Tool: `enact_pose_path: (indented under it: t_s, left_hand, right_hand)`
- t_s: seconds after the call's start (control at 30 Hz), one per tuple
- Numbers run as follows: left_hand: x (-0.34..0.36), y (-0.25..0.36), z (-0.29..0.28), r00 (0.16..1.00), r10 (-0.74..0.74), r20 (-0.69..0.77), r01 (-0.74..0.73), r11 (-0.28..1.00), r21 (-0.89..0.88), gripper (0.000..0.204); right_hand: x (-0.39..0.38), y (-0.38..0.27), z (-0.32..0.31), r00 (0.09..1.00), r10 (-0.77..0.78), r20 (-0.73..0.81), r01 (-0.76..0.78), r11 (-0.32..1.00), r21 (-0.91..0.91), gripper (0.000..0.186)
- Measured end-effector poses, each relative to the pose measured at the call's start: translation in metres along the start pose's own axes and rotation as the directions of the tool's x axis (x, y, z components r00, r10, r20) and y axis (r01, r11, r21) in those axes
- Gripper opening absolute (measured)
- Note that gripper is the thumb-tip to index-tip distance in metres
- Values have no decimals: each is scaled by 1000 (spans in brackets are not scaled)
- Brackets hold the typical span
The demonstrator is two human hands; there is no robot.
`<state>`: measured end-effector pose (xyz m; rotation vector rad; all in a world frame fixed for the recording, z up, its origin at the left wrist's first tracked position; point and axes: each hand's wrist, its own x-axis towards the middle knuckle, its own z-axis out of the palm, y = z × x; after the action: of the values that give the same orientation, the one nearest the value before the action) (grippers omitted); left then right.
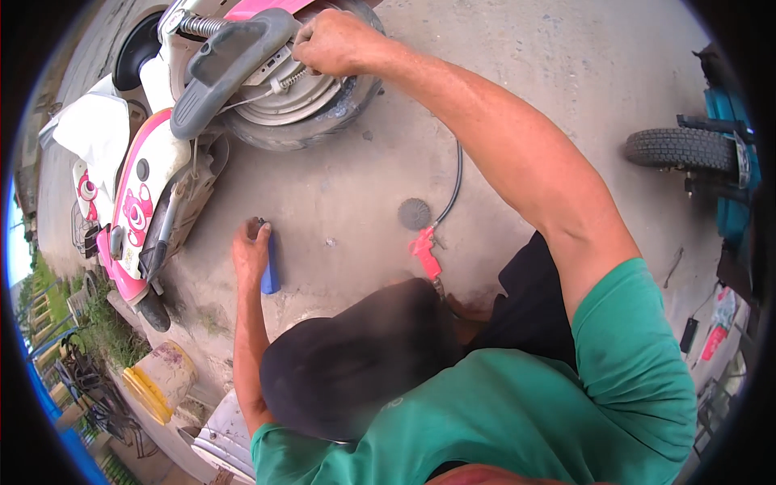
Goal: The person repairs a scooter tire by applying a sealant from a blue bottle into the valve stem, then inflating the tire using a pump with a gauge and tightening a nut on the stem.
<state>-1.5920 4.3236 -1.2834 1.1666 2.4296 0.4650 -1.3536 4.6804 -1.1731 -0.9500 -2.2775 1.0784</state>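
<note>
A pink and white electric scooter (149, 174) lies tipped over at the upper left. My right hand (335, 44) reaches to its wheel (311, 121), fingers curled beside the grey plastic cover (230, 69); what they hold, if anything, is hidden. Lower on the left, my left hand (252, 252) closes on the upper end of a slim blue object with a dark tip (271, 271); its kind cannot be made out. Between my arms, a red trigger-handled air gun (424, 252) rests on the ground, joined to a black hose (459, 174). Next to it is a round grey ribbed disc (415, 213).
At the right stands a teal vehicle with a knobby black tyre (679, 149). A bucket with a yellow rim (147, 394) lies at the lower left, near a white container (226, 440). My dark-trousered knee (356, 364) is close below the blue object.
</note>
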Motion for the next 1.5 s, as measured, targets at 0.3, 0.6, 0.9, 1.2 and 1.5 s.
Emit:
enact_pose_path:
  t_s: [0.3, 0.6, 0.9, 1.2, 1.5]
  left_hand:
    - [57, 110, 35, 946, -61, 318, 182, 912, -366, 49]
    - [111, 120, 31, 835, -359, 417, 550, 543, -635, 53]
    - [121, 114, 43, 844, -255, 473, 530, 534, -658, 48]
    - [125, 121, 41, 831, -290, 475, 547, 582, -601, 55]
    - [122, 114, 46, 809, -409, 421, 584, 492, -645, 40]
  right_hand:
    - [45, 6, 5, 945, -165, 283, 239, 937, -253, 37]
    - [-33, -9, -21, 998, 25, 49, -32, 989, 146, 30]
    - [-44, -4, -16, 998, 49, 48, -60, 964, 258, 24]
    - [-53, 8, -5, 999, -20, 51, 3, 952, 307, 22]
    - [-82, 62, -9, 955, 5, -297, 143, 869, 473, 24]
